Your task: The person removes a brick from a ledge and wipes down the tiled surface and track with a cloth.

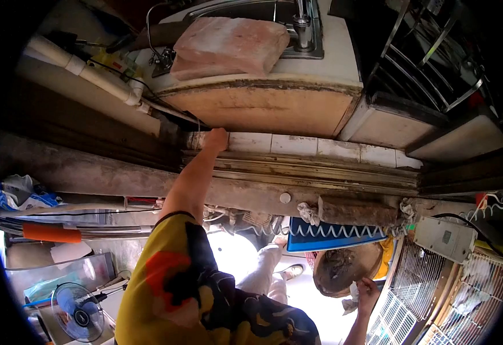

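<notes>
L hand [216,139] curled at tile ledge [294,144] edge, hold unclear; R hand [368,295] pinched w/ crumpled scrap [352,301], open floor [319,313] alongside.

There were two hands [216,140], one sink [314,53], one faucet [303,33] and what looked like two pinkish slabs [228,46]. One fan [78,313], one blue tray [298,244], one round basin [346,270], one coiled cord [322,232], one orange tube [52,233] and one pale box [445,238] also showed. The wire panels [415,282] could not be counted surely.
</notes>
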A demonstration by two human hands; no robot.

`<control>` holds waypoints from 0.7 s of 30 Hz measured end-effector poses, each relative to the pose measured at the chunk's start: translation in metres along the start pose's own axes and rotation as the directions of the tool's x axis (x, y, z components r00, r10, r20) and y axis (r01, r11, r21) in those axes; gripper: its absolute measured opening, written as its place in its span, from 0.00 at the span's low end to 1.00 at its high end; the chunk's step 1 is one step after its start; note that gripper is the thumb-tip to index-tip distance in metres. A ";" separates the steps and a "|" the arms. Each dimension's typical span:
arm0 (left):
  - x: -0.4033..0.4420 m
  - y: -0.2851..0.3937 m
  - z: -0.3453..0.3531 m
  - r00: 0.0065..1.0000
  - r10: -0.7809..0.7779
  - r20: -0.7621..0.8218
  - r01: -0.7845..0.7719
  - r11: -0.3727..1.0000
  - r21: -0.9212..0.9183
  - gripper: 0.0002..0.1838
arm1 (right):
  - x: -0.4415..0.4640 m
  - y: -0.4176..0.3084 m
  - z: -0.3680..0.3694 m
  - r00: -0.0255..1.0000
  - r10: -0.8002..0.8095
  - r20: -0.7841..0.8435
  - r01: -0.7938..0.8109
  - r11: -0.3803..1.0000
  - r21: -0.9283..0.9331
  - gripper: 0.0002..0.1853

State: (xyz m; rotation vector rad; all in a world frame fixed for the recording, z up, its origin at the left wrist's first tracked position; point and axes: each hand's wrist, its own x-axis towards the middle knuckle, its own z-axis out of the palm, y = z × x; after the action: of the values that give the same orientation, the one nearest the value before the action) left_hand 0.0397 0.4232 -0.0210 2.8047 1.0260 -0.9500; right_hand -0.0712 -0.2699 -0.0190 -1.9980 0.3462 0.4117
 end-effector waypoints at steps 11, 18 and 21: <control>-0.015 -0.008 -0.001 0.995 -0.081 -0.061 0.062 0.962 -0.265 0.04 | -0.009 -0.035 -0.008 1.000 -0.025 -0.017 0.024 0.999 -0.039 0.09; -0.057 -0.010 -0.014 0.998 0.051 -0.034 -0.021 -0.237 -0.971 0.08 | -0.026 0.000 -0.024 0.992 -0.109 -0.066 0.101 0.988 -0.115 0.08; -0.100 0.022 -0.021 0.968 0.234 -0.096 0.029 -0.479 -0.878 0.10 | -0.037 -0.004 -0.022 0.996 -0.070 -0.055 0.061 0.986 -0.153 0.08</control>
State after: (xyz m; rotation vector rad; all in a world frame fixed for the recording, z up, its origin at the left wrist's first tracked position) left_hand 0.0036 0.3512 0.0463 0.9754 0.7082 0.1236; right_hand -0.1000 -0.2856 0.0092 -2.1673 0.2932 0.3451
